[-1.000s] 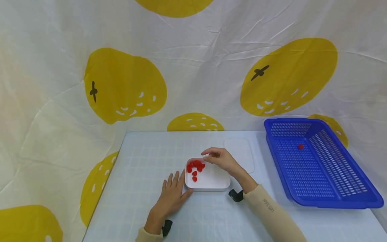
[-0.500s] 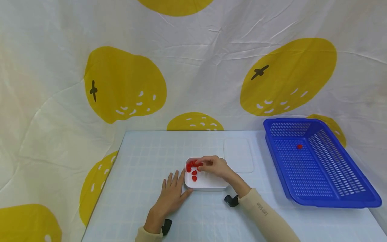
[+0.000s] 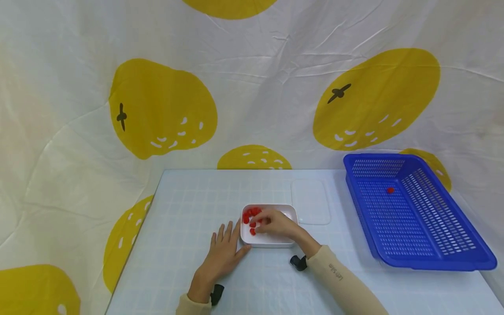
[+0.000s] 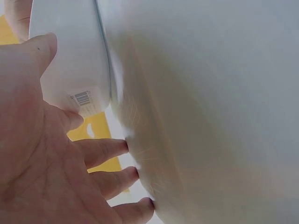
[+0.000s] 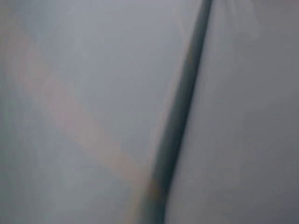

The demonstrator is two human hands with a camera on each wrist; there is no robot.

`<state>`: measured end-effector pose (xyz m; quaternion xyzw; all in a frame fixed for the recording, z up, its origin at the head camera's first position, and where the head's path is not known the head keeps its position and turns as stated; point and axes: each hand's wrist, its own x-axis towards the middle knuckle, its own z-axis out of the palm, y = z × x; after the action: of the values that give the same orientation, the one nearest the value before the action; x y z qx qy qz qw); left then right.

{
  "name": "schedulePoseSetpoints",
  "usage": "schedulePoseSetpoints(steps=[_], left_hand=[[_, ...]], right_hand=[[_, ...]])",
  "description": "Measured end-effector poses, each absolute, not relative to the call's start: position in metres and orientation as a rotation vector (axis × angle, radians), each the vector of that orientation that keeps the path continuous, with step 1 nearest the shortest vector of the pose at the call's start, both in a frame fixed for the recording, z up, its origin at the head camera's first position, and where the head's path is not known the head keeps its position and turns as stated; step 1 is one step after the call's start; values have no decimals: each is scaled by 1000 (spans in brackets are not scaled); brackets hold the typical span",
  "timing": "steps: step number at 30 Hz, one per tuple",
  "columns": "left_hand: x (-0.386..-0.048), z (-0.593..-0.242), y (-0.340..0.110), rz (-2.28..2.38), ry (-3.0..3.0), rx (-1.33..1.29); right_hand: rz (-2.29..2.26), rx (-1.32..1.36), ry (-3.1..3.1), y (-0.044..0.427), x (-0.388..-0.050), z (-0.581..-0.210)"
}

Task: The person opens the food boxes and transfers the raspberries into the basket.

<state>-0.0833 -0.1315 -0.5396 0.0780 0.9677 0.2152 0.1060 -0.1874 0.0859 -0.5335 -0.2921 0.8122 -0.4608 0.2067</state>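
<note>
A white rectangular box stands on the table, with several small red pieces gathered at its left side; their kind is too small to tell. My left hand lies flat beside the box, fingers spread, with thumb and index finger against its near left corner. In the left wrist view, that hand's thumb rests on the box wall near a barcode. My right hand reaches into the box, thumb and index finger apart around a red piece. The right wrist view shows only blurred pale surfaces, no fingers.
A clear flat lid lies behind the box to the right. On the table's right stands a blue perforated basket with one red piece in it. A fruit-patterned cloth hangs behind the table.
My right hand has moved down and left, from above the box's far rim over the upper red pieces to the lower ones. The left hand has stayed in place.
</note>
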Motion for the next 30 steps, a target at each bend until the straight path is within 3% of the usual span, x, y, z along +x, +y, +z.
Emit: schedulePoseSetpoints(steps=[30], left_hand=[[-83,-537,-131,660,2856,238]], right_hand=[[-1226,-875,2319,82,-184,-535]])
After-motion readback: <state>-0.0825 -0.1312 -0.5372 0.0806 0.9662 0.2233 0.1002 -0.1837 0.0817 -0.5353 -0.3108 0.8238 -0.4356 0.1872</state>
